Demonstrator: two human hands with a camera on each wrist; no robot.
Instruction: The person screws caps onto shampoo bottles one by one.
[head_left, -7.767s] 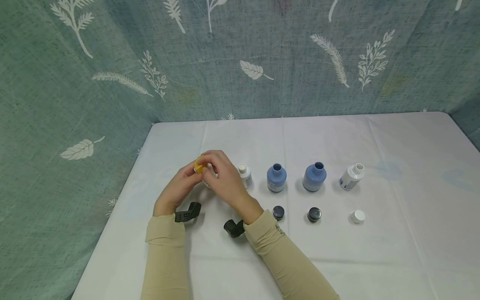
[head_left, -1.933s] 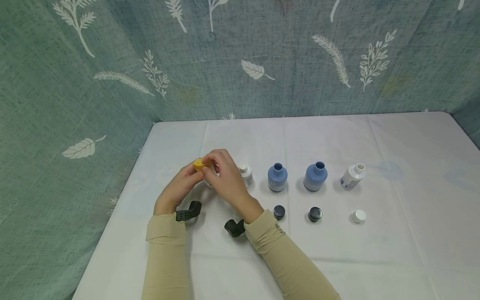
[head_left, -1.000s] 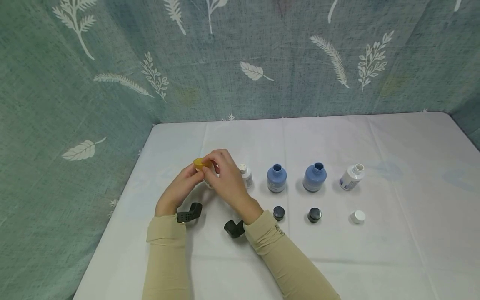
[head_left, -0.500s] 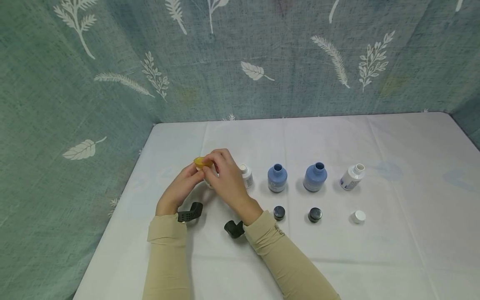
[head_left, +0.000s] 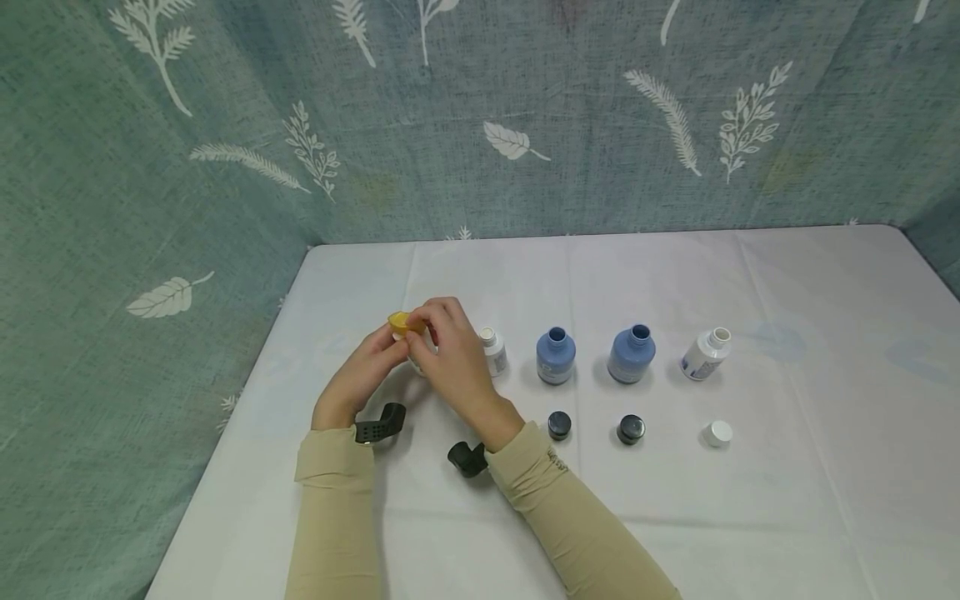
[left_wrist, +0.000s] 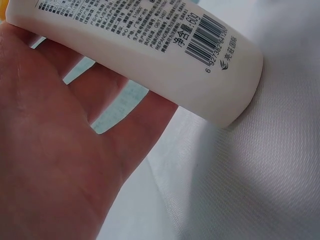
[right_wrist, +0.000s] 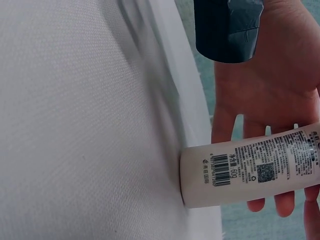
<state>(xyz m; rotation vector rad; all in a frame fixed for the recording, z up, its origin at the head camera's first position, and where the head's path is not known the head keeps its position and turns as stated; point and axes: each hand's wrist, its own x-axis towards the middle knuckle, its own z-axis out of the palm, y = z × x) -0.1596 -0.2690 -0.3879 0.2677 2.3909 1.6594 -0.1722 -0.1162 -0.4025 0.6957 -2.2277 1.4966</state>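
Observation:
My left hand (head_left: 360, 379) holds a white plastic squeeze bottle (left_wrist: 150, 60) with a printed barcode label and a yellow cap (head_left: 399, 322). In the left wrist view its fingers lie behind the bottle. My right hand (head_left: 457, 354) pinches the yellow cap between thumb and fingers, beside the left fingertips. From the head view, the hands hide most of the bottle. The right wrist view shows the bottle's (right_wrist: 250, 172) base close to the white cloth, with fingers behind it.
To the right stand a small white bottle (head_left: 495, 353), two uncapped blue bottles (head_left: 556, 363) and an uncapped white bottle (head_left: 703, 357). Before them lie two black caps (head_left: 558, 426) and a white cap (head_left: 717, 433). Black wrist cameras (head_left: 382, 423) jut out over the cloth-covered table (head_left: 750, 517).
The yellow cap has turned between the fingers, now showing a wider shape than in the oldest frame. Both hands stay nearly in place, and the standing bottles have not moved.

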